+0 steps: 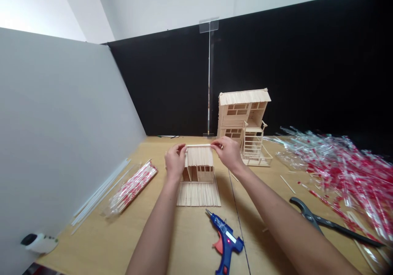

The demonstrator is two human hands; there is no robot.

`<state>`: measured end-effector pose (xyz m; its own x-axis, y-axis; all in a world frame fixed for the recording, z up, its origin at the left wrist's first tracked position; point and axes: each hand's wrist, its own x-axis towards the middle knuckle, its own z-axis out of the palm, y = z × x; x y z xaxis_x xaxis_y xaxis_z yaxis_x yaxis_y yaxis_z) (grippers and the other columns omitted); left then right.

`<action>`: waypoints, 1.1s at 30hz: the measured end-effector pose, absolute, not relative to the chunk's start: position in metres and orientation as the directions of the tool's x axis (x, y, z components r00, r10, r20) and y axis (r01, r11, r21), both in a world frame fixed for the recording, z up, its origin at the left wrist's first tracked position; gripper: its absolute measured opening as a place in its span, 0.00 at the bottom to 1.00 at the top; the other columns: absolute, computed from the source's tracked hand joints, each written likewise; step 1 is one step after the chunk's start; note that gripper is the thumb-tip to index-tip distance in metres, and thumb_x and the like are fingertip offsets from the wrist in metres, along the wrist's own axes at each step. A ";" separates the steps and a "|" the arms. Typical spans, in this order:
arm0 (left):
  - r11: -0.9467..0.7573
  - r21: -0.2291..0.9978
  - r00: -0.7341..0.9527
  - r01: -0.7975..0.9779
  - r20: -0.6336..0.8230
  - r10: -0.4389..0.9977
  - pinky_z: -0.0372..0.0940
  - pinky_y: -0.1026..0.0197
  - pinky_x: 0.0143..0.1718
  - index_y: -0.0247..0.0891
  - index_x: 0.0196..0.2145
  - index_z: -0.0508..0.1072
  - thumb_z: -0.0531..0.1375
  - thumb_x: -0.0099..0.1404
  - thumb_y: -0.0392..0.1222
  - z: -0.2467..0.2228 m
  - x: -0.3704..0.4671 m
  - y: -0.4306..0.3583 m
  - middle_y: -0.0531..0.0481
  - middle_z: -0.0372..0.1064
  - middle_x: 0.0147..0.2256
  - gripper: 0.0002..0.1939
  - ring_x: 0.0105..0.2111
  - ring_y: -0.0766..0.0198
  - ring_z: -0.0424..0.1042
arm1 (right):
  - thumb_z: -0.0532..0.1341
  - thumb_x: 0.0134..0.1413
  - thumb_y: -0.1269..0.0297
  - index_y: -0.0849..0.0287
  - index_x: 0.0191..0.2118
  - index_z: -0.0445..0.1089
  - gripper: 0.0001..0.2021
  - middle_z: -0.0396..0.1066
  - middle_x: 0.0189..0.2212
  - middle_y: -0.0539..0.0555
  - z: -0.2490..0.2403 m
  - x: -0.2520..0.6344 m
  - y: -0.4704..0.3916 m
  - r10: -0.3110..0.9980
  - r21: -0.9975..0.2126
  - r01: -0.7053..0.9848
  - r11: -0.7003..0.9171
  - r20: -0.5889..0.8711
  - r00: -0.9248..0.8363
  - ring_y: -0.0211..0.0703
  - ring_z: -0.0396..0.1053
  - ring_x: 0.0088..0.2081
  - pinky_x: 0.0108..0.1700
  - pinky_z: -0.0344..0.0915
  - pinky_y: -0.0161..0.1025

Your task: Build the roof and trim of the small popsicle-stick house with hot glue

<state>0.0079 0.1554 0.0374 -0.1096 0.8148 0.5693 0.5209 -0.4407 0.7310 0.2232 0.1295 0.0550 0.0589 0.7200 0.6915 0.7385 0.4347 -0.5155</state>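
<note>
A small house of thin wooden sticks (199,172) stands mid-table, with a slatted roof and a flat slatted deck in front. A pale stick (199,145) lies along the top edge of its roof. My left hand (175,159) pinches the stick's left end, and my right hand (226,152) pinches its right end. The fingers of both hands are closed. A blue glue gun (226,240) with an orange trigger and a lit red light lies in front of the house, its nozzle pointing at the deck.
Behind on the right stands a taller stick house (244,123) with a ladder. Clear and red wrappers (346,172) are heaped at right, near black-handled pliers (325,221). Left are a packet of sticks (133,189), glue sticks (100,195) and a white device (39,243).
</note>
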 end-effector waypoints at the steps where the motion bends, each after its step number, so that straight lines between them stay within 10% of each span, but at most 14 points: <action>1: -0.434 0.735 -0.110 0.521 0.562 0.820 0.69 0.59 0.41 0.38 0.38 0.78 0.60 0.64 0.42 0.037 0.010 0.157 0.47 0.78 0.36 0.08 0.35 0.60 0.76 | 0.66 0.53 0.71 0.58 0.31 0.78 0.03 0.75 0.29 0.52 0.056 0.223 0.129 0.720 -0.515 0.738 0.436 0.691 0.057 0.42 0.70 0.31 0.37 0.67 0.39; 13: -0.406 0.738 -0.129 0.539 0.549 0.826 0.69 0.59 0.38 0.38 0.34 0.79 0.61 0.62 0.45 0.042 0.013 0.161 0.47 0.78 0.32 0.09 0.32 0.59 0.76 | 0.64 0.51 0.64 0.61 0.34 0.79 0.08 0.78 0.29 0.55 0.060 0.232 0.127 0.862 -0.823 0.467 0.322 0.460 0.215 0.44 0.74 0.30 0.37 0.69 0.41; 33: -0.362 0.814 -0.151 0.454 0.470 0.870 0.69 0.63 0.32 0.37 0.35 0.80 0.61 0.62 0.41 0.044 0.010 0.160 0.47 0.79 0.33 0.08 0.30 0.61 0.77 | 0.63 0.50 0.62 0.61 0.31 0.78 0.09 0.78 0.26 0.56 0.058 0.228 0.125 0.869 -0.823 0.481 0.303 0.446 0.215 0.45 0.73 0.28 0.35 0.69 0.41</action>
<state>0.0099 0.1599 0.0441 -0.1506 0.8695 0.4703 0.4541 -0.3618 0.8142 0.2284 0.1246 0.0585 0.2145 0.8690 0.4459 0.4807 0.3035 -0.8227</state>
